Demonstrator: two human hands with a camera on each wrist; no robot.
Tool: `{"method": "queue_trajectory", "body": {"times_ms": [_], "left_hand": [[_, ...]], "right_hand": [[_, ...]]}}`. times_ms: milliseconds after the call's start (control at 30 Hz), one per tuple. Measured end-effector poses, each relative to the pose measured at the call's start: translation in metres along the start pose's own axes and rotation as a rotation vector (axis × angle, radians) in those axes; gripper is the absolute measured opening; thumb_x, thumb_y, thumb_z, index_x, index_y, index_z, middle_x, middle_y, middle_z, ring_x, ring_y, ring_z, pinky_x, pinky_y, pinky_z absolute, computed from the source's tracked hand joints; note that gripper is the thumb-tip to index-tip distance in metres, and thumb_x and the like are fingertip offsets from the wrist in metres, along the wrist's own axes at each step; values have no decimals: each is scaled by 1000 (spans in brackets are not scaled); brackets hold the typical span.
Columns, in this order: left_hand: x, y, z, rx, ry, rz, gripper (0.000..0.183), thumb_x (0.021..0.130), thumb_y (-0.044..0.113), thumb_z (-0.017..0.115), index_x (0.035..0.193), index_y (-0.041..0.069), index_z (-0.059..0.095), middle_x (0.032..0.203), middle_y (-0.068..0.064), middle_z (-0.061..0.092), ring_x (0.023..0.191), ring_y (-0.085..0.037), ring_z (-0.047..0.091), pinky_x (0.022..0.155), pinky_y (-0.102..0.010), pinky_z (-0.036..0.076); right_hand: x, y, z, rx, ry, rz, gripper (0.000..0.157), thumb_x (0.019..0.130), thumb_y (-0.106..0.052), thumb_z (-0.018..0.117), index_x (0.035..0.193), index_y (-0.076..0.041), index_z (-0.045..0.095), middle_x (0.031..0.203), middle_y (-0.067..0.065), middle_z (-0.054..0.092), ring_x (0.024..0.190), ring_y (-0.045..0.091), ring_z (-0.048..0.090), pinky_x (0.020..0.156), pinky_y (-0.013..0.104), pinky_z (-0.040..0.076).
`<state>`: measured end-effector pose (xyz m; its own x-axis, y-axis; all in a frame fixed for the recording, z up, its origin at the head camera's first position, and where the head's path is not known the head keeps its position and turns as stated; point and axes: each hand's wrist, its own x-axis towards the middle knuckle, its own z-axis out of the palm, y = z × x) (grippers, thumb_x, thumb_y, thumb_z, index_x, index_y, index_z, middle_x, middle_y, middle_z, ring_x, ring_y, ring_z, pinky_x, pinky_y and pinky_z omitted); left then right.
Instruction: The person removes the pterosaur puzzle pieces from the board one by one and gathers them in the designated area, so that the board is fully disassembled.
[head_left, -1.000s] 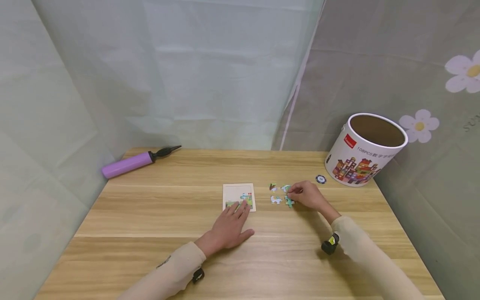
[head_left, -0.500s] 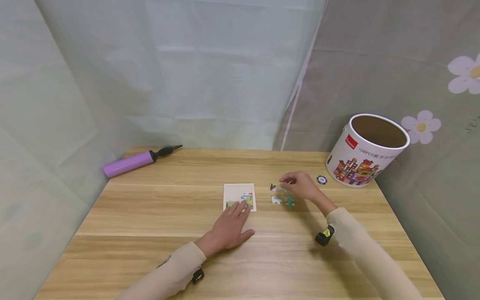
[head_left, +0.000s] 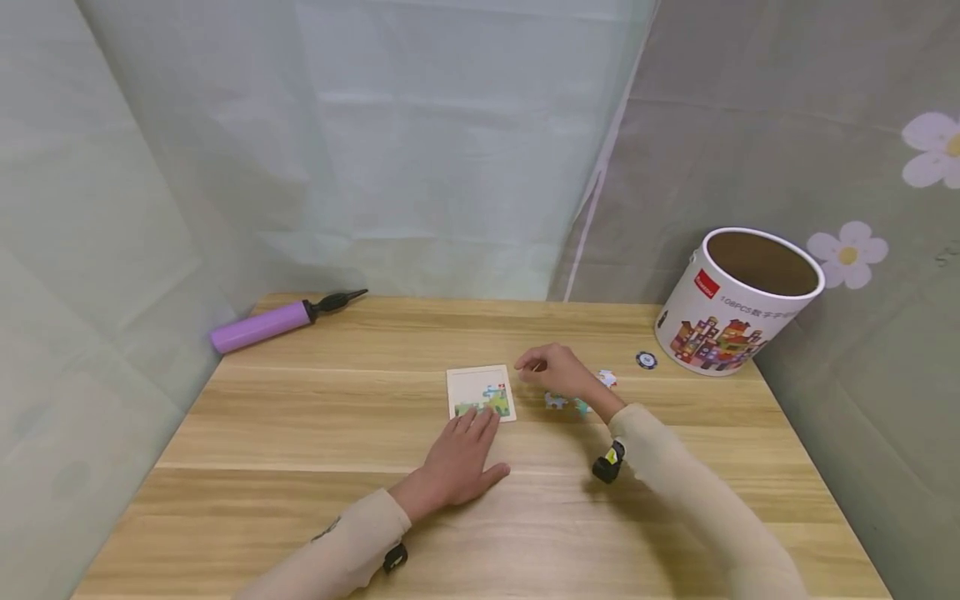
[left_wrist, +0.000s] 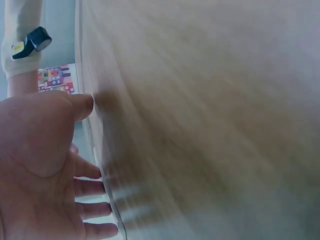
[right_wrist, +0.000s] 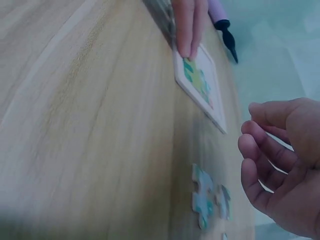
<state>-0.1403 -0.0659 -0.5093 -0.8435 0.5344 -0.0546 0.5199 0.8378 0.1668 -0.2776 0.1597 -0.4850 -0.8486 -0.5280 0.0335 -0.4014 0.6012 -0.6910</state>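
Your left hand (head_left: 457, 462) lies flat at the centre of the head view, its straight fingers pressing the near edge of the puzzle board (head_left: 481, 392) to pin it to the table (head_left: 300, 433). Keep that pressure even so the board cannot slide while a piece goes in.

Your right hand (head_left: 553, 369) hovers just right of the board, fingers curled with the tips drawn together. It may be pinching a small piece, but neither the head view nor the right wrist view shows one clearly, so I cannot tell whether it holds anything.

The loose pieces (head_left: 577, 403) lie on the table right of the board, partly hidden under your right wrist; the right wrist view shows two of them (right_wrist: 209, 199) at lower centre, flat and just beside each other.

Bring the piece in low and level, match its picture to the green patch already set at the board's lower right, and seat it with a light press, not a shove.

The tub (head_left: 738, 300) and pump (head_left: 277, 320) stand well apart, upper right and upper left.
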Motion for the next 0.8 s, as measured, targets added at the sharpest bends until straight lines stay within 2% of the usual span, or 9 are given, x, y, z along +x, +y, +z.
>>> {"method": "queue_trajectory", "body": {"times_ms": [200,400,633,800], "left_hand": [[-2,1,-3,-13,-17,3,76,103,52,52,155,-2,38,162,-18,37,149,-39,34,119,-52,32],[-3,0,-2,27,-24,18,76,104,52,50,155,-2,38,162,-18,36,149,-39,33,119,-50,32],[-2,-1,-1,53,-11,40,75,104,52,50,154,-3,40,161,-19,37,148,-39,36,119,-49,34],[0,-2,-2,61,4,48,75,103,52,52,153,-4,41,160,-20,39,147,-39,38,118,-49,35]], "right_hand": [[11,-1,16,-10,-44,-57,14,95,-16,74,106,-9,79,100,0,77,88,10,69,81,30,57],[17,-8,26,-78,-61,-106,13,94,-16,75,104,-9,80,98,2,77,88,11,69,83,31,57],[20,-12,34,-170,-75,-68,11,92,-20,79,101,-15,81,94,-5,73,84,7,62,77,28,53],[21,-14,36,-222,-80,-70,9,91,-21,80,98,-17,82,86,-9,68,78,7,58,73,27,50]]}}
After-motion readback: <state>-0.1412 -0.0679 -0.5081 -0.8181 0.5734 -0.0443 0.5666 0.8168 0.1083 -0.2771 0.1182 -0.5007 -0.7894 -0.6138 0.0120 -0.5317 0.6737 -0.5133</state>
